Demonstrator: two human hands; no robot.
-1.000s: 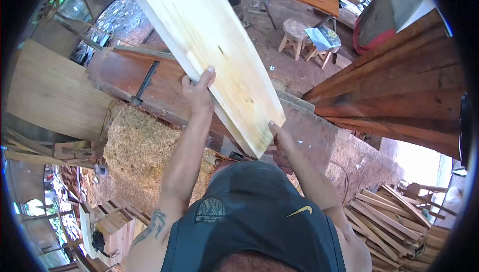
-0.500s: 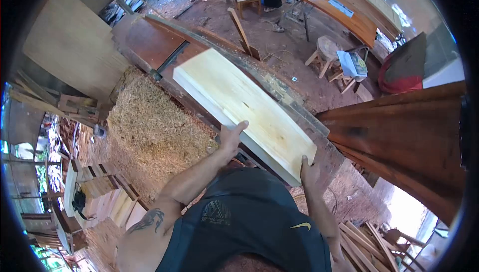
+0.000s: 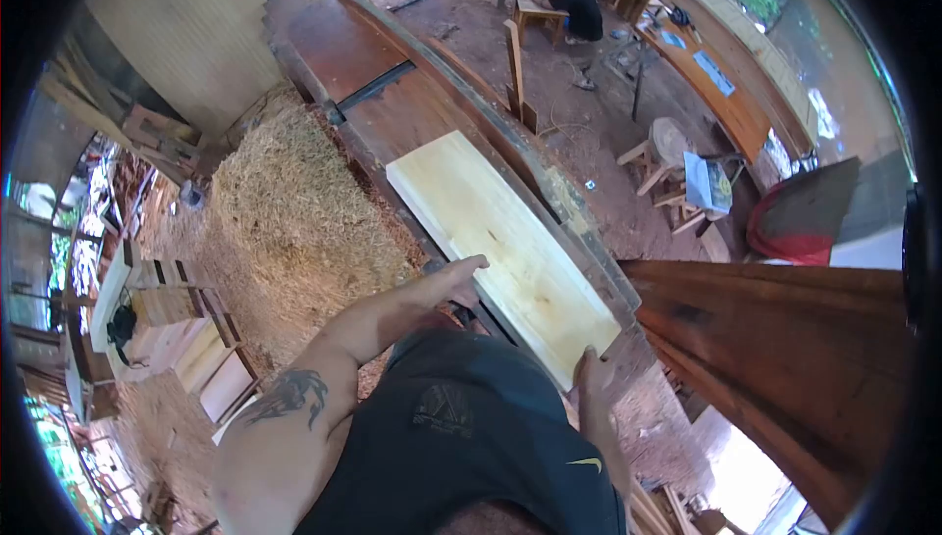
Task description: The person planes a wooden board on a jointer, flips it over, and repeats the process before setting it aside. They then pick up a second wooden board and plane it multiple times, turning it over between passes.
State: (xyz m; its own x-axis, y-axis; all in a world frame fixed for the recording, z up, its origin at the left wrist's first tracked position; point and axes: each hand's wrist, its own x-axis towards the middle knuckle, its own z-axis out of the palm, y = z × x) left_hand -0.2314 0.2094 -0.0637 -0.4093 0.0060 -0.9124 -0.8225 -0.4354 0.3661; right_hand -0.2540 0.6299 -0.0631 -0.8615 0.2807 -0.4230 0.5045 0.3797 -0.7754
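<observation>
A thick, pale wooden board (image 3: pixel 510 251) lies flat along a long reddish-brown machine bed (image 3: pixel 343 40), which has a dark metal slot across it beyond the board's far end. My left hand (image 3: pixel 459 281) grips the board's near long edge, thumb over the top face and fingers hidden below the edge. At the board's right end, my right hand (image 3: pixel 593 370) is closed round the corner, with the thumb on top and the other fingers mostly hidden. Small dark knots mark the board's upper face.
A big heap of wood shavings (image 3: pixel 294 192) lies left of the bed. Wide dark planks (image 3: pixel 775 339) stand at the right. Across the bed are a stool (image 3: pixel 670 143), a bench with papers (image 3: pixel 721 94) and a crouching person (image 3: pixel 581 10). Slatted wooden pieces (image 3: pixel 201 349) stand lower left.
The board has come down from a raised, tilted position to lie on the bed, both hands staying on it. My view has shifted, so the surroundings appear lower and farther right along the top.
</observation>
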